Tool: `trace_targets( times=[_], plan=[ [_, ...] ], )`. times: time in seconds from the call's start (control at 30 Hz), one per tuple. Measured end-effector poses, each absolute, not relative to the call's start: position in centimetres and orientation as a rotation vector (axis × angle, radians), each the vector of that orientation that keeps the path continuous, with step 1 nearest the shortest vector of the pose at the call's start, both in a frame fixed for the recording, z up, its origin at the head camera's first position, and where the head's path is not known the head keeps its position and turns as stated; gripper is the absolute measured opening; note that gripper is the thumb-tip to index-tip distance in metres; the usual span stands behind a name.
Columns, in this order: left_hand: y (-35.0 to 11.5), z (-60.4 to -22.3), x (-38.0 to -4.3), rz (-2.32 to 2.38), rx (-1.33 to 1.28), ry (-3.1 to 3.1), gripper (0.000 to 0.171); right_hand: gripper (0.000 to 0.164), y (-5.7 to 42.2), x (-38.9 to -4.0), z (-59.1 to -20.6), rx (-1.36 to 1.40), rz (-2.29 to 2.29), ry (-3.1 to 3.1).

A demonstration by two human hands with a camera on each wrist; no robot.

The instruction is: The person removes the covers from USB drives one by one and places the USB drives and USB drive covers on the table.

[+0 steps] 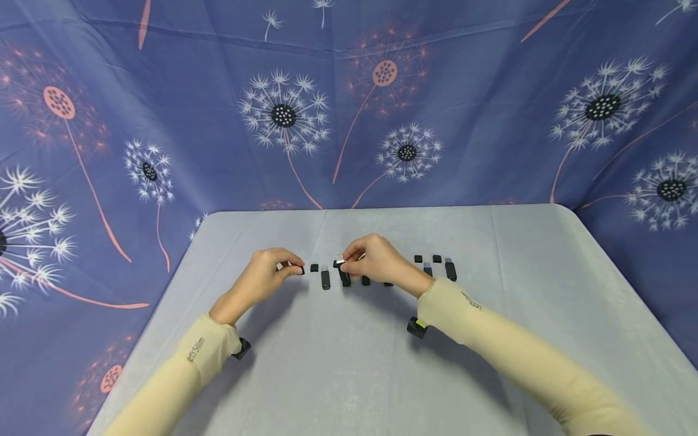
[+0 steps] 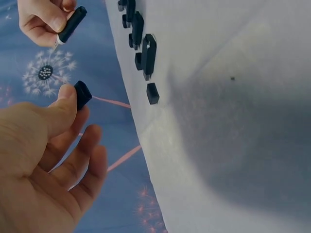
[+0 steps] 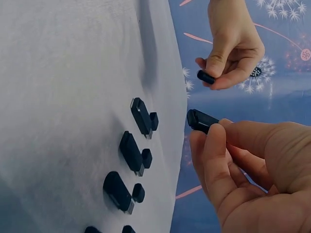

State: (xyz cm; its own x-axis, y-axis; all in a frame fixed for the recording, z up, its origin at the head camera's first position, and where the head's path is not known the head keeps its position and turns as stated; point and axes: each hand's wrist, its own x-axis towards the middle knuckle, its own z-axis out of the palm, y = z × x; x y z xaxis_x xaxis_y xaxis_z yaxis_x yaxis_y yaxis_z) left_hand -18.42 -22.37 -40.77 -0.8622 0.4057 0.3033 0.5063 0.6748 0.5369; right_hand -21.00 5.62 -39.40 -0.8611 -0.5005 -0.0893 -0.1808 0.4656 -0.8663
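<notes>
My left hand [image 1: 260, 275] pinches a small black USB stick cap [image 2: 83, 95] between thumb and forefinger, its other fingers loosely bent. To its right, my right hand [image 1: 377, 259] grips a black USB flash drive [image 3: 202, 121] between thumb and fingers. The drive's metal plug shows near the fingertips in the left wrist view. Cap and drive are apart, both held above the table. On the table near the hands lie an uncapped black flash drive [image 1: 325, 278] and a loose cap [image 1: 314, 267]. My right hand and forearm partly hide other drives.
A row of several black flash drives, plugs exposed, runs across the pale cloth-covered table [image 1: 338, 363], each near a loose cap. Farther right lie another drive [image 1: 450, 270] and two caps, one of them a square black cap [image 1: 437, 258]. A blue dandelion-print curtain [image 1: 338, 121] hangs behind.
</notes>
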Motion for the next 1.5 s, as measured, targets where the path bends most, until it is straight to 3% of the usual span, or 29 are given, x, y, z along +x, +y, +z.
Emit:
trace_targets(
  times=[0.63, 0.87, 1.3, 1.4, 1.5],
  plan=[
    [-23.7, -42.1, -20.9, -0.909, -0.682, -2.96, 0.007, 0.017, -1.0, -22.1, -41.1, -0.404, -1.264, 2.393],
    [-24.3, -42.6, -21.5, -0.835, -0.66, -3.026, 0.005, 0.009, -3.3, -22.2, -42.0, -0.347, -1.242, 2.421],
    [-24.7, -43.4, -22.6, -0.752, -0.702, -3.074, 0.006, 0.009, -5.6, -21.9, -43.0, -0.294, -1.157, 2.483],
    [-24.7, -43.5, -23.0, -0.733, -0.719, -3.079, 0.006, 0.019, -6.1, -22.0, -42.9, -0.263, -1.136, 2.486],
    [-24.6, -43.6, -23.2, -0.726, -0.723, -3.088, 0.006, 0.01, -6.5, -22.3, -42.9, -0.246, -1.085, 2.49]
  ],
)
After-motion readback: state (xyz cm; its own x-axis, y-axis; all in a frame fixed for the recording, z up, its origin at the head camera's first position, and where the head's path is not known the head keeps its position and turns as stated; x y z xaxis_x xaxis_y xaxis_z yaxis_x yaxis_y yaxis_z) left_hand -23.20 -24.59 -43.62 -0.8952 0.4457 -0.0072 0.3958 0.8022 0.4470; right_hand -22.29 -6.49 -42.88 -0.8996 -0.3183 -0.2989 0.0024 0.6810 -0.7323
